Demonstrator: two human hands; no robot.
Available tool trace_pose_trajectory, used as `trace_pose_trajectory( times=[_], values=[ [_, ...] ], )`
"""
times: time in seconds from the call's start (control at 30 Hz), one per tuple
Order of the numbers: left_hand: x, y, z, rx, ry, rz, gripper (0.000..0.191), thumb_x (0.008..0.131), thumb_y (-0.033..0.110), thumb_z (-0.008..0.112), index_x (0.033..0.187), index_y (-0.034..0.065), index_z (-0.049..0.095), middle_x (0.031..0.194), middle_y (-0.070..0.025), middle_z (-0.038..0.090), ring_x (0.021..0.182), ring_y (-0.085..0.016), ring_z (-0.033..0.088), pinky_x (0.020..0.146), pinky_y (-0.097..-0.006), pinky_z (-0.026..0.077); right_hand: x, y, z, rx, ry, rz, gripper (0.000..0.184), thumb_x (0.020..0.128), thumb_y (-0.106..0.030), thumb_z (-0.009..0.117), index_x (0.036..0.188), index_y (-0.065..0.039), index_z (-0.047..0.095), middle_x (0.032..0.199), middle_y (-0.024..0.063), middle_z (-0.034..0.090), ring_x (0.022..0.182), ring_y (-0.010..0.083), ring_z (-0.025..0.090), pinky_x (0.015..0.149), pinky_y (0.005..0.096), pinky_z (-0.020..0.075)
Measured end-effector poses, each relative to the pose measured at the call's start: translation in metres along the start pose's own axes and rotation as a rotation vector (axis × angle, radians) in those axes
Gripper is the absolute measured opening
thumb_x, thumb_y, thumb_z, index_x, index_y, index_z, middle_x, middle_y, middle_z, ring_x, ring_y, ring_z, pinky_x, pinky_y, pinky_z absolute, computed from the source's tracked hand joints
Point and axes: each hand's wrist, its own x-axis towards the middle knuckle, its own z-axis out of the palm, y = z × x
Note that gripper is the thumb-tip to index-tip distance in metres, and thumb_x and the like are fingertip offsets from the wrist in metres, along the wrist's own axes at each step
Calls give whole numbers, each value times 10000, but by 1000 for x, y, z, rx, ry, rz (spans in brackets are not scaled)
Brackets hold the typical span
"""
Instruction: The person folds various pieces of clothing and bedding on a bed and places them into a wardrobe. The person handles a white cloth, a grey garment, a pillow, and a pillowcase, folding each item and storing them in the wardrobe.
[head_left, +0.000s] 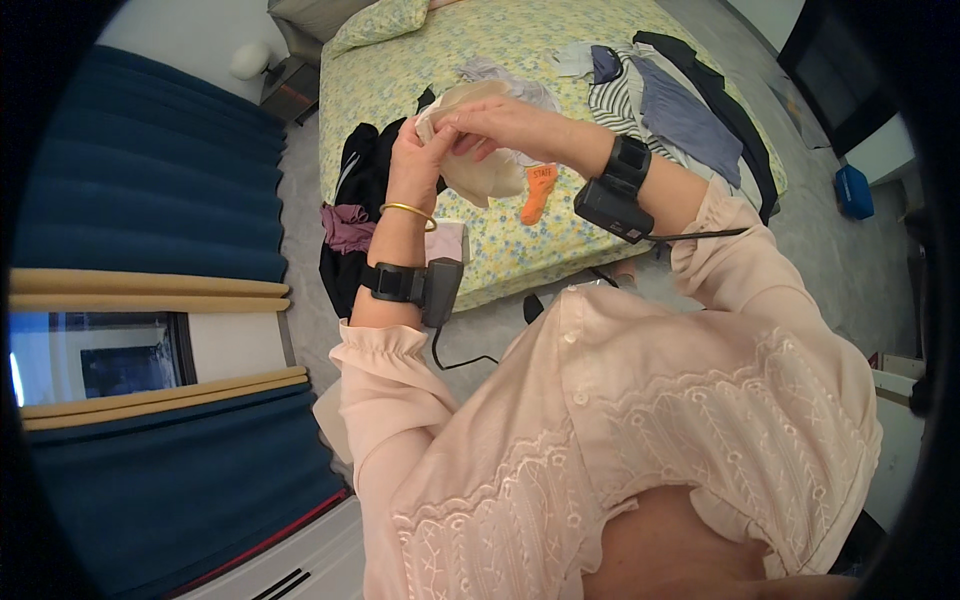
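Above the bed, my left hand (421, 159) pinches the edge of a cream cloth garment (484, 176), which hangs in loose folds. My right hand (499, 124) is at the same edge, its fingers partly curled against the cloth and close to my left thumb. An orange sock (538, 196) with lettering lies on the bed just below the garment. Behind my hands is a pale lilac cloth (529, 86). Black clothing (358, 161) and a mauve cloth (349, 227) lie to the left, and a folded pale pink cloth (445, 240) is near my left wrist.
The bed (581, 244) has a yellow floral sheet and a matching pillow (382, 26). Striped, grey-blue and black clothes (686, 112) lie along its right side. A nightstand (289, 88) with a round lamp (250, 61) stands back left. A blue box (853, 192) is on the floor at right.
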Motion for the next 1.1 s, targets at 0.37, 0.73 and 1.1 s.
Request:
trace_pose_trajectory(
  times=[0.37,0.73,1.1],
  values=[
    [-28,25,-53,-47,-264,4,259,842,64,555,1093,1,563,1011,-30,612,903,-99,558,813,-225,422,26,18,-12,-753,-48,-452,331,695,-291,699,913,-53,625,704,81,611,708,235,594,668,322,468],
    [-60,-6,-102,623,-3,288,162,825,29,550,959,-13,631,807,2,635,731,-62,540,665,-212,440,35,15,14,-1056,37,-363,281,692,-142,691,946,-90,582,755,115,612,724,283,598,635,382,446],
    [-81,-82,-175,504,221,-183,188,749,110,674,902,2,661,729,-8,641,653,-49,538,611,-209,429,100,116,41,-1155,-214,-90,152,719,-156,623,816,-39,636,730,151,610,709,325,593,640,423,460]
  ],
)
